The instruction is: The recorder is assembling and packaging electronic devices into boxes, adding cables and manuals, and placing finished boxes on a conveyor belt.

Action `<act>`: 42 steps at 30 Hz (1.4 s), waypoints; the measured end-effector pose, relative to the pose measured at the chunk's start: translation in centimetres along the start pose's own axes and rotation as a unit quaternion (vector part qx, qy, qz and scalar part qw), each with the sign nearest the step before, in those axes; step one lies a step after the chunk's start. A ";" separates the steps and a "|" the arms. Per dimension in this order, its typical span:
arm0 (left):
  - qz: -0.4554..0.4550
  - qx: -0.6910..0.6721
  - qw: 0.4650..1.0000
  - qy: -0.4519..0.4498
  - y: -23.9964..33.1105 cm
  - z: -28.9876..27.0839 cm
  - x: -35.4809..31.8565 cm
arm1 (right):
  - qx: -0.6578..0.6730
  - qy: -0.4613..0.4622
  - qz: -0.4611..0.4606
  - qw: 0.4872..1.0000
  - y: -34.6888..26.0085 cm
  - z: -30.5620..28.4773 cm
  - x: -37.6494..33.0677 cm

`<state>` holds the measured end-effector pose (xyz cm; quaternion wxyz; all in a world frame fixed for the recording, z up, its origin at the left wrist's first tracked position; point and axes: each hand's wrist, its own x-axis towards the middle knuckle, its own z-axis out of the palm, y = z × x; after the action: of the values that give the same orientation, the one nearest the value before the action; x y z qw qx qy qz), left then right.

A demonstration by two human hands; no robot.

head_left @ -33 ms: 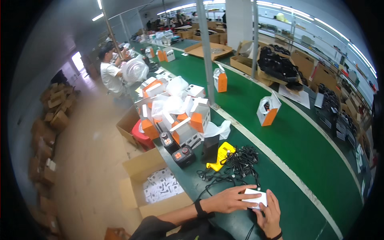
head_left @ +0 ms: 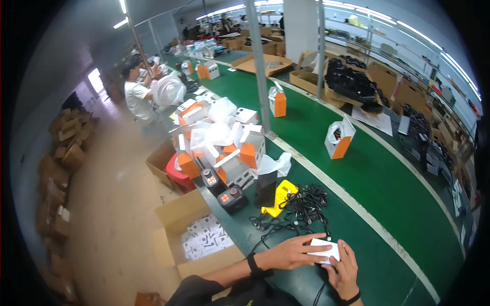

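Note:
A small white box [head_left: 332,252] is held between my two hands above the near end of the green bench. My left hand [head_left: 292,253] grips its left side, with the fingers stretched across the top face. From the right, my right hand [head_left: 345,271] closes on it with thumb and fingers. Just beyond the hands lies a tangled heap of black cables [head_left: 310,199], some strands running down toward my wrists. A yellow flat piece [head_left: 284,196] sits against the heap, beside a dark upright panel [head_left: 266,189].
Two black handheld devices with orange buttons [head_left: 232,198] stand at the bench's left edge. Behind them are piled orange-and-white boxes [head_left: 248,154]. An open carton [head_left: 168,238] of printed slips is at my left. Orange-and-white boxes [head_left: 341,143] stand on the green conveyor [head_left: 367,188]. A metal post [head_left: 260,76] rises beside it.
The whole view has shifted very slightly. Both hands keep the same grip on the white box.

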<state>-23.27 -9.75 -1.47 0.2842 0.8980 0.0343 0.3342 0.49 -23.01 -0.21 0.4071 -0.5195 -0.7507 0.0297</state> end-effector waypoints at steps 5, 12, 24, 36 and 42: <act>-0.032 0.083 0.996 -0.001 0.0 0.3 -0.4 | -0.004 -0.013 -0.102 0.995 3.6 0.5 -0.4; -0.086 0.092 0.992 0.028 2.3 -0.5 1.0 | -0.005 -0.048 0.032 0.998 2.5 -2.5 3.4; -0.369 0.235 0.897 0.067 3.3 -3.6 -8.0 | -0.323 0.210 0.289 0.876 23.0 -9.4 4.5; -0.332 0.016 0.938 0.102 4.6 -7.1 -4.3 | -0.143 -0.173 0.195 0.955 9.1 3.6 7.9; -0.212 -0.211 0.944 -0.139 4.2 -6.2 4.6 | 0.122 0.082 0.317 0.937 10.4 -3.3 9.5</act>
<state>-24.11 -9.11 7.31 0.5338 0.8266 0.1129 0.1377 9.23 -11.87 2.61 0.4969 -0.6773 -0.5020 0.2058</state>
